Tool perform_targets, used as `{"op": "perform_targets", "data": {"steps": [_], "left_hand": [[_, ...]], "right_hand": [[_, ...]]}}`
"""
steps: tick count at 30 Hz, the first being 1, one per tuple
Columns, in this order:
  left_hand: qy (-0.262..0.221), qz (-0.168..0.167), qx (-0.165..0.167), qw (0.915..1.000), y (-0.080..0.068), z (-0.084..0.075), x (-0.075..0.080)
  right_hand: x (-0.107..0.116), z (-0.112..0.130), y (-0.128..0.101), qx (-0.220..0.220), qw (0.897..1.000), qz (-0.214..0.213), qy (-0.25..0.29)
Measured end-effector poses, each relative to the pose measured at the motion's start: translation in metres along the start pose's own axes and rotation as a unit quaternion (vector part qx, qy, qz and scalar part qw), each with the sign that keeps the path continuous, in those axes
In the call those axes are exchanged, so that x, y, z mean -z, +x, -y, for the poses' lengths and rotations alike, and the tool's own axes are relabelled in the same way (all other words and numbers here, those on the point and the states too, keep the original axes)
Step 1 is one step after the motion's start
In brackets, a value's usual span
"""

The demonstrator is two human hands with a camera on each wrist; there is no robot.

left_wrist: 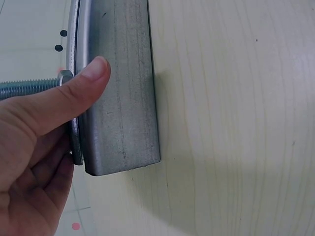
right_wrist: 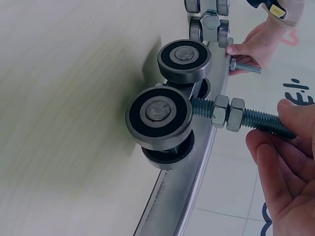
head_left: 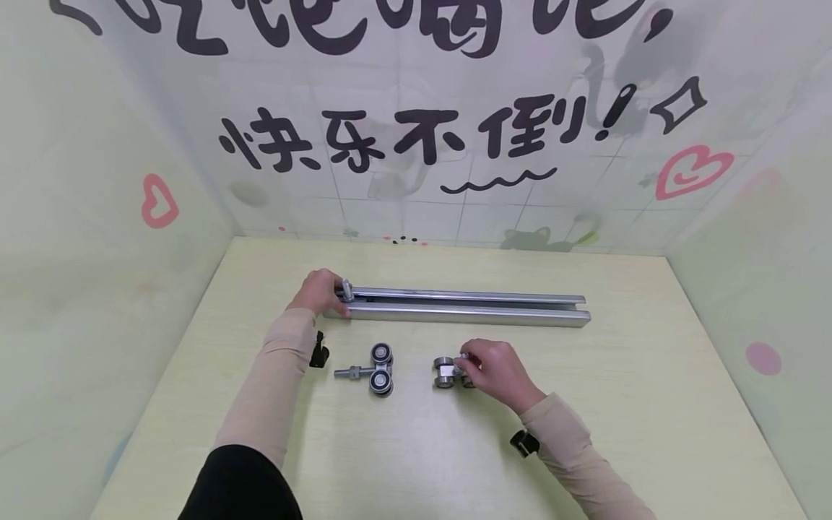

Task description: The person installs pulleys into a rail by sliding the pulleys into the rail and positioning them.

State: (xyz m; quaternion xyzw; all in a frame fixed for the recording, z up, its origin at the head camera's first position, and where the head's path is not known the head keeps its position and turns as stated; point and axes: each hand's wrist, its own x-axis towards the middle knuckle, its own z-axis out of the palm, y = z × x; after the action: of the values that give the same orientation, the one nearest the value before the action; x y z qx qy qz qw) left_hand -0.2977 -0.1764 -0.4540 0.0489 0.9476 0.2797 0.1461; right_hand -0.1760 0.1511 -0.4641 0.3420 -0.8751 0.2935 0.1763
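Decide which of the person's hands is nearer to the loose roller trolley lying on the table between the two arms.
Right. The right hand holds another trolley just beside the loose roller trolley. The left hand grips the end of the metal track, farther back.

Between the hands lies a loose roller point(head_left: 373, 369); the rail point(head_left: 468, 309) bars the way beyond them. Bare table point(head_left: 650, 404) right of the right hand point(head_left: 497, 370).

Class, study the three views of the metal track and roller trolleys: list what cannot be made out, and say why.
- Head view: the track's left end, covered by the left hand.
- Left wrist view: the track's length, cut off by the top edge.
- Right wrist view: the bolt's tip, behind the right hand's fingers.
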Motion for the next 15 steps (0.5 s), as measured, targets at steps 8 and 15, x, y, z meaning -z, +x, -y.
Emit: {"op": "perform_targets", "data": {"steps": [8, 15], "left_hand": [[0.004, 0.0, -0.002, 1.0, 0.0002, -0.0011, -0.0003], [0.002, 0.005, 0.002, 1.0, -0.0005, -0.0014, -0.0006]], "right_hand": [[-0.0035, -0.0009, -0.0027, -0.012, 1.0, 0.004, -0.007], [-0.0084, -0.0028, -0.0066, -0.024, 1.0, -0.012, 0.001]]}}
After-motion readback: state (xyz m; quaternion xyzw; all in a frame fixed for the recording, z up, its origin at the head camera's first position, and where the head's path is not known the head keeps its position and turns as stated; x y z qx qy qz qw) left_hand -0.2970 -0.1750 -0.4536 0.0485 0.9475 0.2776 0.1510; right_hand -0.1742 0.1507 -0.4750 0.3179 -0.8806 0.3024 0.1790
